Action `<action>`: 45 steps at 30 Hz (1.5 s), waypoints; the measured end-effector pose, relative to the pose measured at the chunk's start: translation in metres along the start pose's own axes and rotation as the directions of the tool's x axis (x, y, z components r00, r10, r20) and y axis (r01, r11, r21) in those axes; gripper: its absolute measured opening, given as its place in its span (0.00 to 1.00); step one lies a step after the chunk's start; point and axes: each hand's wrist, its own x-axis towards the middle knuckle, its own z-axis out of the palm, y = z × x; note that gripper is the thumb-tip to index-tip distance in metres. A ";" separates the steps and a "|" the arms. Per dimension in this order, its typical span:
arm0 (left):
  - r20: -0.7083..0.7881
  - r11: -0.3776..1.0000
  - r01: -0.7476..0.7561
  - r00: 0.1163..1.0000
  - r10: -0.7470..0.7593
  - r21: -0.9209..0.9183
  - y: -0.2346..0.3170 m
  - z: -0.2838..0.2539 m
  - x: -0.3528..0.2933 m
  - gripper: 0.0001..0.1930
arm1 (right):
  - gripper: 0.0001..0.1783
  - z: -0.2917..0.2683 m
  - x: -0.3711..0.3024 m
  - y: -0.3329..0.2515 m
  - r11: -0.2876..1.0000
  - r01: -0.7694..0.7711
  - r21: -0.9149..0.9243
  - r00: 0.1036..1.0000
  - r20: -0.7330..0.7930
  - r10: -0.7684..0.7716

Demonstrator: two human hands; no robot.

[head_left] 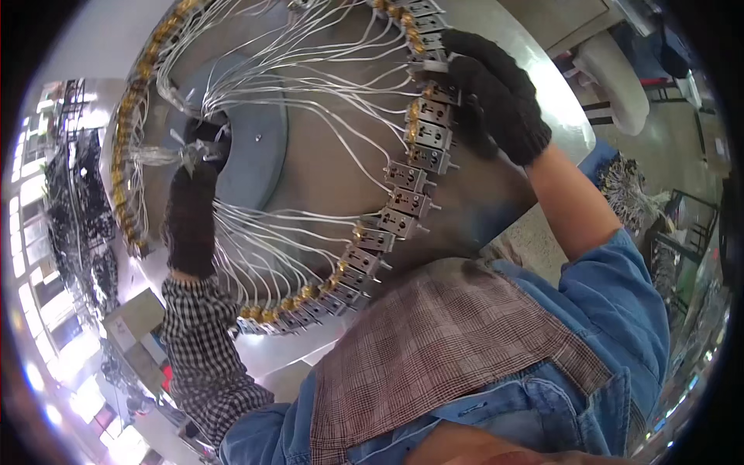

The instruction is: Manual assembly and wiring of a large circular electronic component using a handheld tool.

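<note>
A large ring of small metal blocks (408, 203) with brass-coloured parts lies around a round table. White wires (310, 85) run from the blocks inward to a dark central opening (219, 143). My left hand (191, 217), in a dark knit glove, is closed around wires beside that opening; its fingertips are hidden. Next to it, a pale tie (186, 147) wraps a wire bundle. On the ring's right side, my gloved right hand (500, 97) has its fingers bent onto a metal block (432, 67), gripping its outer end. The thumb is partly hidden.
A grey-blue disc (263, 159) surrounds the opening on the shiny metal tabletop (554, 93). Off to the right are a pale chair (616, 81) and a heap of wired parts (624, 182) on the floor. Boxes (139, 329) stand at lower left.
</note>
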 end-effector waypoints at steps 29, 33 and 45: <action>0.133 0.109 0.123 0.987 0.089 -0.986 0.127 0.065 0.037 0.23 | 0.19 -0.052 0.019 -0.011 0.970 -0.153 0.187 0.964 -0.185 0.188; 0.208 -0.197 0.210 0.978 0.030 -0.958 0.141 0.105 0.058 0.17 | 0.17 -0.048 0.008 -0.003 0.948 -0.247 0.203 0.944 -0.172 0.283; 0.233 -0.074 0.228 0.969 -0.076 -0.971 0.160 0.131 0.053 0.27 | 0.16 -0.044 0.006 0.005 0.915 -0.277 0.293 0.934 -0.141 0.328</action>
